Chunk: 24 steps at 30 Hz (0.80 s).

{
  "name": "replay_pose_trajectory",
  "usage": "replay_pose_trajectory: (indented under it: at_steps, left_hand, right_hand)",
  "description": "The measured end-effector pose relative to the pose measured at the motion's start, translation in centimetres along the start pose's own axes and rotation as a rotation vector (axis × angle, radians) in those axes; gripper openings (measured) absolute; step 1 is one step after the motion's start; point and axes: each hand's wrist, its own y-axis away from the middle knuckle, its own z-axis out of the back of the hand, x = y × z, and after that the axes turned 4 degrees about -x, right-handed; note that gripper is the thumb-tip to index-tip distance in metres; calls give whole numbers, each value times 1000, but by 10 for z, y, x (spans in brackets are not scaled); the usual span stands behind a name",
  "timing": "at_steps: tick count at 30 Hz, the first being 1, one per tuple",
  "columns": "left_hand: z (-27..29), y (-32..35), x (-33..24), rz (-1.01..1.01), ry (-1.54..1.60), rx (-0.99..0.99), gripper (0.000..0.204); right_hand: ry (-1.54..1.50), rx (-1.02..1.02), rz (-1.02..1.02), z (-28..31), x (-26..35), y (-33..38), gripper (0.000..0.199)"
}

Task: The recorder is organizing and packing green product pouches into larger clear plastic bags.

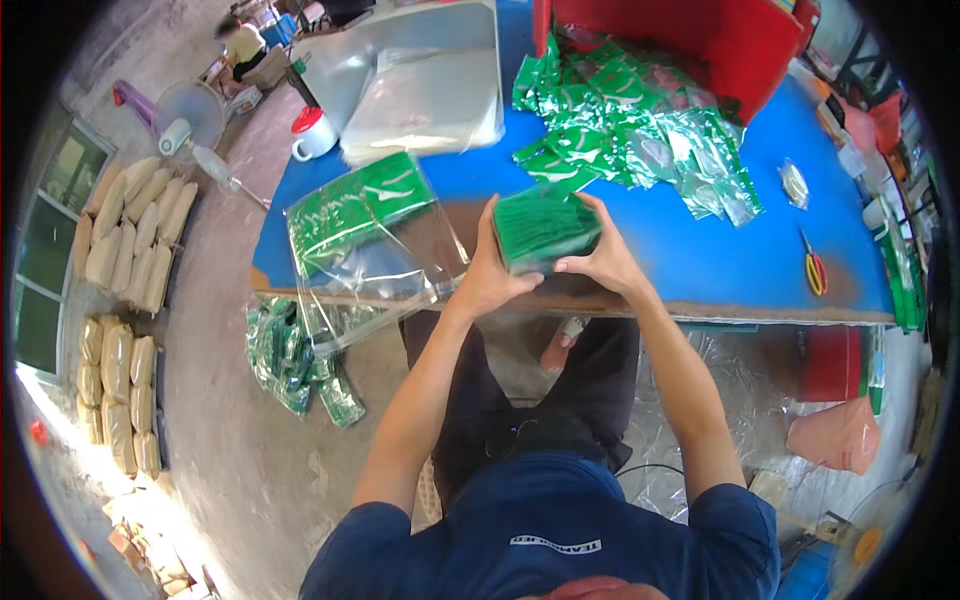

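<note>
Between my two hands, just above the table's near edge, is a squared-up stack of green packets [545, 230]. My left hand [490, 275] grips its left side, and my right hand [612, 258] clasps the right side, with both thumbs at the near face. To the left lies a clear plastic bag [385, 268], with green packets [365, 205] in its far part; its near end hangs over the table edge. Beyond my hands spreads a heap of loose, shiny green packets [640, 125] in front of a red bin [665, 50] that lies open toward me.
A tray of flat clear bags [430, 105] and a red-lidded white mug [313, 135] stand at the back left of the blue table [720, 255]. Yellow-and-red-handled scissors [816, 272] lie right. Green packets [285, 350] are bunched below the left edge. A fan [190, 120] stands left.
</note>
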Motion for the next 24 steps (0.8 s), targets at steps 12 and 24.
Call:
replay_pose_trajectory:
  at_steps: [12, 24]
  left_hand:
    - [10, -8, 8, 65, -6, 64, 101]
    - [-2, 3, -35, 31, -186, 89, 91]
  right_hand:
    - [-176, 101, -179, 0, -6, -15, 83]
    - [694, 377, 282, 15, 99, -16, 95]
